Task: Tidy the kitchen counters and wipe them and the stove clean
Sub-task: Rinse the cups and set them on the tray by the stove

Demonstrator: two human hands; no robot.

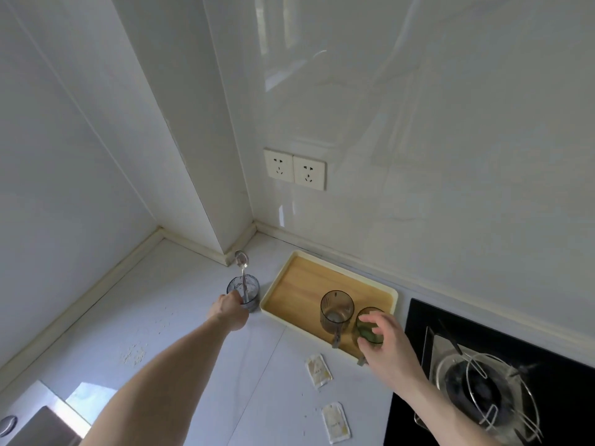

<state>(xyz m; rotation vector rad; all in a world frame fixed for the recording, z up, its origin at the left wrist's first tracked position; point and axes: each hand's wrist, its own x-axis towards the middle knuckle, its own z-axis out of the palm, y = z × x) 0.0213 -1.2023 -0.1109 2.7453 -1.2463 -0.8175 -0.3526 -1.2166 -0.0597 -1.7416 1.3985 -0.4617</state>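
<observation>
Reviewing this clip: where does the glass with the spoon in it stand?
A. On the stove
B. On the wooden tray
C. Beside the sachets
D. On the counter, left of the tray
D: the glass with the spoon stands on the counter just left of the tray, gripped by the left hand.

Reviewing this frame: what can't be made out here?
- Print on the two packets: too small, head view.
- Left hand fingers on the grey cup: hidden behind the hand.
- Stove: cut off by the right and bottom edges.
- Right hand covers part of the green cup.
</observation>
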